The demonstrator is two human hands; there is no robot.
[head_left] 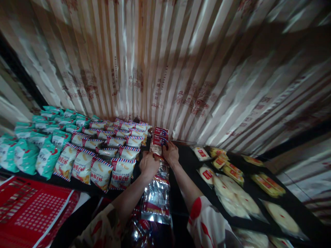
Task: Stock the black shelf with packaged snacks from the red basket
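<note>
Currently, left hand and right hand grasp opposite edges of a red-fronted packet, far end of a foil-packet row. Left side tight against striped snack bags; bare bench open rightward, back edge at pleated curtain. Front-row counts: four striped bags, three teal bags. Red baskets lower left, number unclear.

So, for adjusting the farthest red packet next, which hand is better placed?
Probably the right hand: its fingers are closer to that red packet, while the left hand sits farther back.
</note>
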